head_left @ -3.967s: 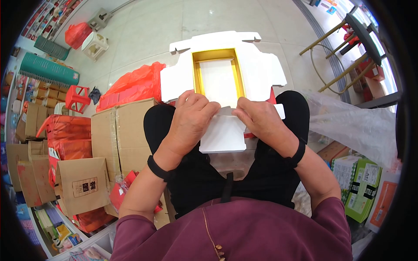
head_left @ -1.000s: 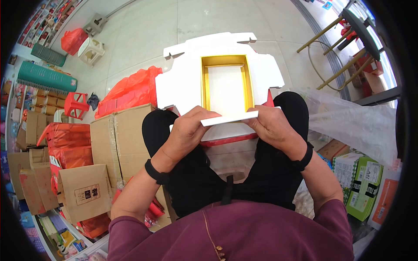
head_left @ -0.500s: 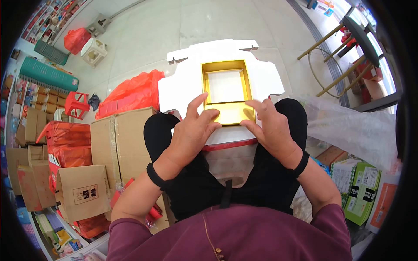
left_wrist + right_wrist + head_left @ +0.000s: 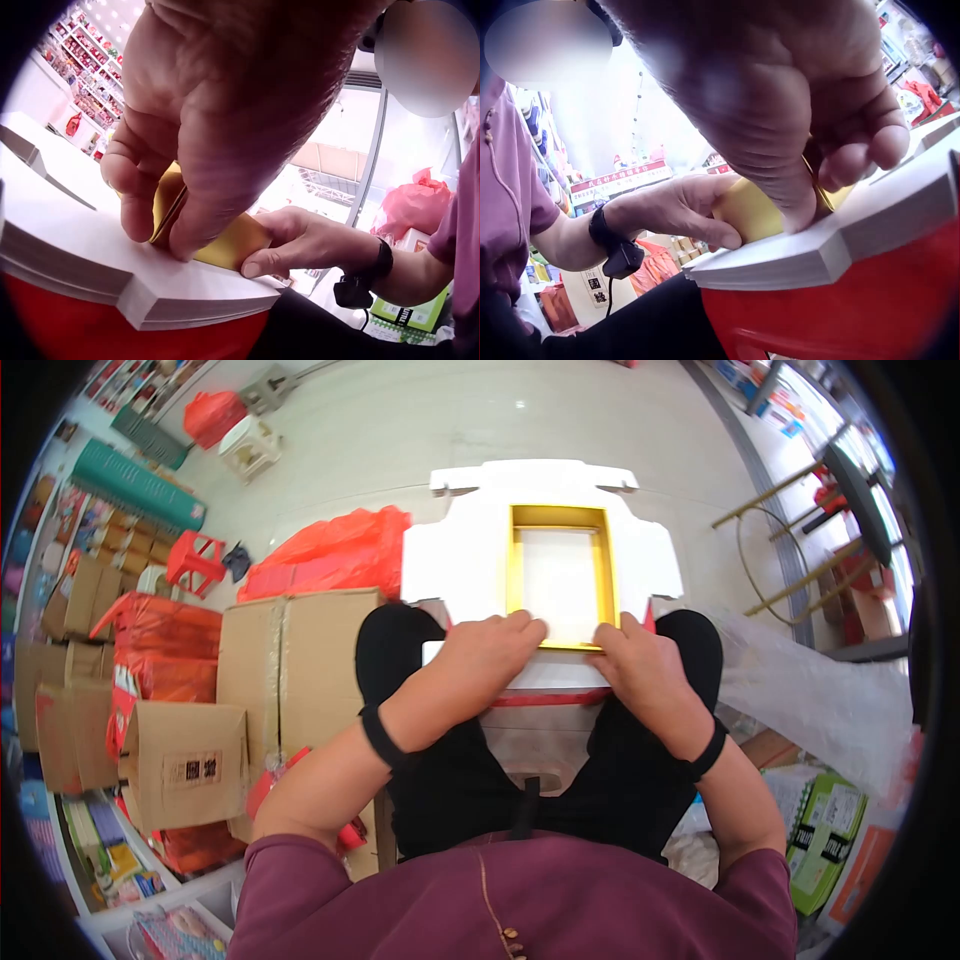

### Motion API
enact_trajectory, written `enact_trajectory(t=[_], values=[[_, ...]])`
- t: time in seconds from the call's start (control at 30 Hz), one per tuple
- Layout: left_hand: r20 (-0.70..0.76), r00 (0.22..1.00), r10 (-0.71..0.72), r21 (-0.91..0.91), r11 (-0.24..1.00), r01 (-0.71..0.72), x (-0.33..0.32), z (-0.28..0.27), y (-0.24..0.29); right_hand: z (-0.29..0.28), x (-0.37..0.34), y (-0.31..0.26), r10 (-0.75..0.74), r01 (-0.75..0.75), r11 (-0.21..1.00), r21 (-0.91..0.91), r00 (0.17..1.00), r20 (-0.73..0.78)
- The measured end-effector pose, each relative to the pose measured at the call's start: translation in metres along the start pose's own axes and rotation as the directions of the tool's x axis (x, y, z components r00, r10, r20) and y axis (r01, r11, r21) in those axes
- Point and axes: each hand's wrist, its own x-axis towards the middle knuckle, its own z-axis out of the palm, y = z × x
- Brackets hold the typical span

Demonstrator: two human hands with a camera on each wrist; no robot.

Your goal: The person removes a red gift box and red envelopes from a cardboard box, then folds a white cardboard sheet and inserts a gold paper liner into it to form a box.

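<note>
A box with gold walls and a white inside lies on a stack of flat white card sheets in front of me. My left hand pinches its near left corner. At the near right corner, my right hand pinches the wall the same way. In the left wrist view, the left thumb and fingers straddle the gold edge, and the gold outer face of the near wall shows between the hands. The right wrist view has the right thumb and fingers on either side of a gold wall.
A red support holds the sheets between my knees. Large cardboard cartons and red plastic bags stand on the left. Clear plastic sheeting and a green box lie on the right.
The white near flap was raised, then folded over to show a gold panel; this near end now stands upright. Both hands, loosely spread half a second ago, now pinch the near corners.
</note>
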Motion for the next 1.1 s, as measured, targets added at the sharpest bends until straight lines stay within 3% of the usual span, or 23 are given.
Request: enact_trajectory(t=[0.27, 0.33, 0.43, 0.47, 0.5, 0.53, 0.63, 0.67, 0.73, 0.83, 0.93, 1.03, 1.07, 1.1], values=[[0.049, 0.999, 0.018, -0.018, 1.0, -0.017, 0.005, 0.002, -0.006, -0.006, 0.014, 0.001, -0.008, 0.018, 0.998, -0.06, 0.986, 0.166], [0.012, 1.0, 0.025, 0.011, 1.0, -0.026, -0.003, -0.001, -0.008, -0.007, 0.018, -0.005, -0.026, 0.026, 1.0, 0.002, 0.991, 0.131], [-0.121, 0.989, -0.083, 0.102, 0.99, 0.096, -0.026, -0.016, -0.017, -0.02, 0.027, -0.024, -0.067, 0.064, 0.981, 0.181, 0.998, 0.01], [-0.213, 0.971, -0.111, 0.155, 0.977, 0.146, -0.036, -0.017, -0.028, -0.024, 0.032, -0.035, -0.075, 0.089, 0.961, 0.261, 0.995, -0.062], [-0.193, 0.941, -0.277, 0.152, 0.939, 0.307, -0.048, -0.027, -0.035, -0.026, 0.036, -0.042, -0.076, 0.119, 0.934, 0.336, 0.988, -0.137], [-0.271, 0.906, -0.324, 0.083, 0.93, 0.358, -0.062, -0.034, -0.047, -0.028, 0.039, -0.046, -0.085, 0.145, 0.925, 0.352, 0.98, -0.179], [-0.356, 0.717, -0.6, 0.054, 0.752, 0.657, -0.108, -0.046, -0.083, -0.019, 0.043, -0.035, -0.089, 0.094, 0.941, 0.326, 0.996, -0.031], [-0.388, 0.693, -0.607, 0.043, 0.739, 0.672, -0.132, -0.036, -0.11, -0.013, 0.041, -0.031, -0.141, 0.15, 0.946, 0.286, 0.989, -0.053], [-0.393, 0.644, -0.656, 0.137, 0.651, 0.746, -0.174, -0.01, -0.151, -0.001, 0.034, -0.024, -0.249, 0.261, 0.943, 0.207, 0.965, -0.083], [-0.165, 0.416, -0.894, -0.046, 0.429, 0.902, -0.217, 0.038, -0.19, 0.006, 0.018, -0.021, -0.218, 0.226, 0.954, 0.196, 0.974, -0.06], [-0.176, 0.301, -0.937, -0.084, 0.319, 0.944, -0.227, 0.072, -0.201, 0.004, 0.003, -0.014, -0.181, 0.192, 0.964, 0.182, 0.981, -0.077], [-0.216, 0.322, -0.922, -0.132, 0.354, 0.926, -0.237, 0.099, -0.222, -0.001, -0.012, -0.002, -0.13, 0.144, 0.982, 0.119, 0.985, -0.114], [-0.212, 0.388, -0.897, -0.158, 0.423, 0.892, -0.242, 0.105, -0.23, -0.004, -0.017, 0.001, -0.118, 0.131, 0.986, 0.103, 0.986, -0.118], [-0.16, 0.399, -0.903, -0.196, 0.425, 0.884, -0.248, 0.107, -0.238, -0.008, -0.02, 0.003, -0.102, 0.112, 0.99, 0.085, 0.987, -0.122]])
